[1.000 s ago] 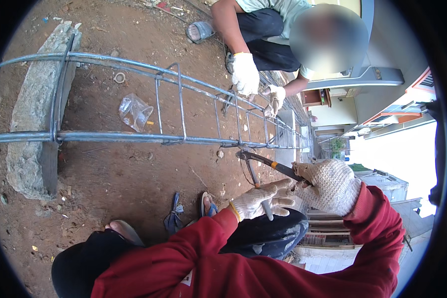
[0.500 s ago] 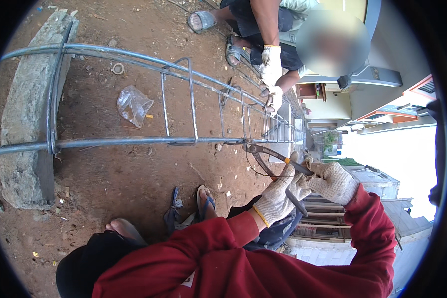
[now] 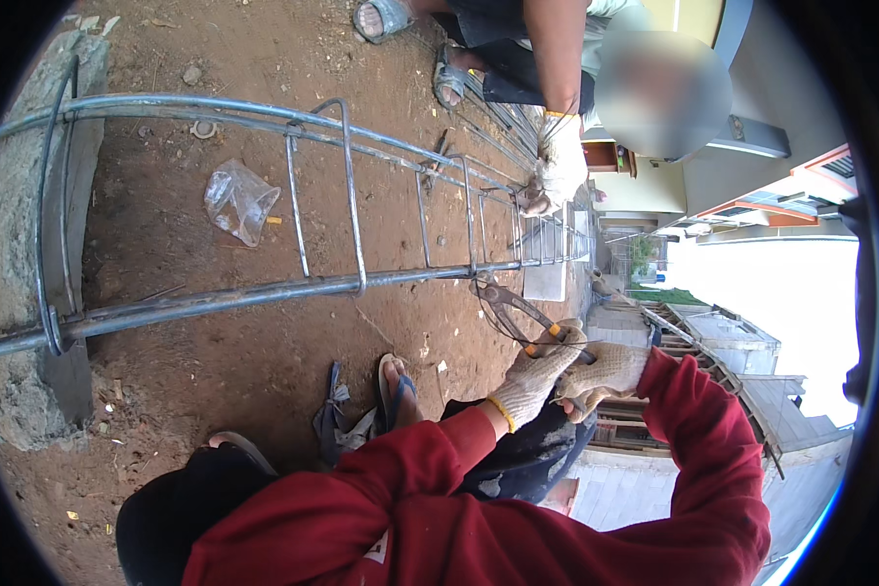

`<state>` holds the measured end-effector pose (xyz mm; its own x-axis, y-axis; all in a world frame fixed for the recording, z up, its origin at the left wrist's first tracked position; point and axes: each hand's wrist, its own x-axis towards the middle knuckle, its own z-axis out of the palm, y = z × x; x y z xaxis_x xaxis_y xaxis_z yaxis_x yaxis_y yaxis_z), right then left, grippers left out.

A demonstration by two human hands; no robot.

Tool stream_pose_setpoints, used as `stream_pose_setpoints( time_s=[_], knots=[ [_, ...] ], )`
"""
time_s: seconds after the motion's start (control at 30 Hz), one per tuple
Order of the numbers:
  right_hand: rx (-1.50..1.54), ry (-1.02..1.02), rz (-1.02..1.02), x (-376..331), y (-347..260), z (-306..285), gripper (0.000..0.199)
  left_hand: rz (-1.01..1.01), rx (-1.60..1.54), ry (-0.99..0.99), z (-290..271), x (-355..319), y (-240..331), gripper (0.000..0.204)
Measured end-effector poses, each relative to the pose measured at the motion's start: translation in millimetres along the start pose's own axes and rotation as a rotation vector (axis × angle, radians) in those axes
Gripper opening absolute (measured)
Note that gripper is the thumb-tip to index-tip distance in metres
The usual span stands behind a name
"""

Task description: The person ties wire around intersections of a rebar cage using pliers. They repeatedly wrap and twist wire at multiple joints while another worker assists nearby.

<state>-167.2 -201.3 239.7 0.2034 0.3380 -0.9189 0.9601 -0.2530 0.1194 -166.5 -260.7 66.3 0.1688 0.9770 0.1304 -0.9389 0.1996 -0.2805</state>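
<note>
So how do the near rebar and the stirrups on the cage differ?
The near rebar is one long thick bar running along the cage; the stirrups are thinner, short bent loops set across it, several spaced along. Both are grey steel, joined at the crossings. Both hands hold pincers at it.

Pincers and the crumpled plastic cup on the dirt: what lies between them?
In the head view, the near rebar rail and a stirrup of the cage cross between the pincers and the plastic cup.
</note>
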Motion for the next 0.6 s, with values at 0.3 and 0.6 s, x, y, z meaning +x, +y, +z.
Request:
stream_pose_setpoints(
  time_s=[0.3, 0.6],
  knots=[
    [0.037, 0.184, -0.098, 28, 34, 44, 0.02, 0.011, -0.292, -0.442, -33, -9, 15, 0.073],
    [-0.895, 1.087, -0.278, 11, 19, 93, 0.091, 0.074, -0.448, 0.011, -11, 7, 36, 0.027]
  ],
)
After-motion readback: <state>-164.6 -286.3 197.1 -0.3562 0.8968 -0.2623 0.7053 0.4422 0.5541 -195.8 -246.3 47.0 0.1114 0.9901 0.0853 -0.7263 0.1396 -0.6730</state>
